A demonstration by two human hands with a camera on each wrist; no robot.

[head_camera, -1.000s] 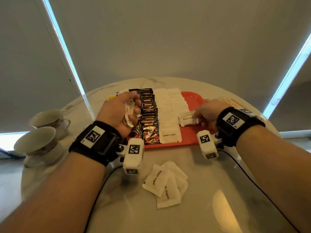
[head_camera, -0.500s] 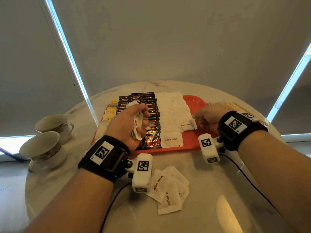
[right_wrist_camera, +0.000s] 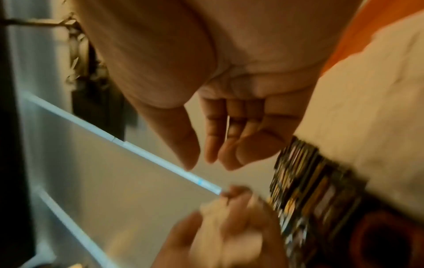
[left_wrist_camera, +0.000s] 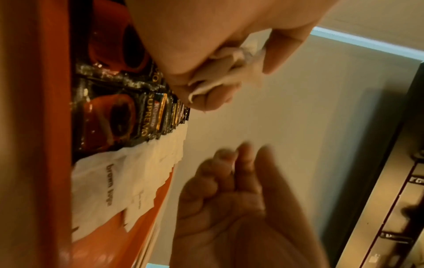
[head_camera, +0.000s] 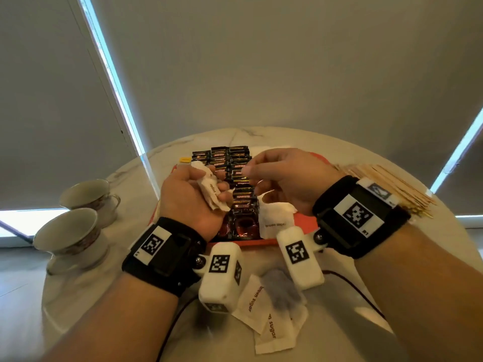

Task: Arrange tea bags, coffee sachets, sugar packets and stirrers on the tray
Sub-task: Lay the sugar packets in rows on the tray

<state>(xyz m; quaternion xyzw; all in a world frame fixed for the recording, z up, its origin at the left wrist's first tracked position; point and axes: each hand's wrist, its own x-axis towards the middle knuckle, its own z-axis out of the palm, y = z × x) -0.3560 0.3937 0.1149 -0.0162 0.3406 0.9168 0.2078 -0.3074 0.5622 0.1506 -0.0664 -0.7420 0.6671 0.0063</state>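
My left hand (head_camera: 209, 194) hovers over the red tray (head_camera: 305, 222) and grips a crumpled bunch of white brown-sugar packets (head_camera: 213, 193); the left wrist view shows the packets (left_wrist_camera: 227, 72) squeezed between thumb and fingers. My right hand (head_camera: 252, 176) is raised just right of it, fingers loosely bent and empty, as the right wrist view of this hand (right_wrist_camera: 206, 154) confirms. On the tray lie rows of dark coffee sachets (head_camera: 239, 163), a column of sugar packets (head_camera: 274, 218) and a yellow tea bag tag (head_camera: 185, 159).
Several loose sugar packets (head_camera: 269, 325) lie on the marble table near its front edge, under my wrists. A pile of wooden stirrers (head_camera: 386, 186) lies right of the tray. Two teacups (head_camera: 70, 231) on saucers stand at the left.
My right hand let go of the sugar packet it laid on the tray and rose leftward toward my left hand. The left hand kept its bunch and shifted slightly right.
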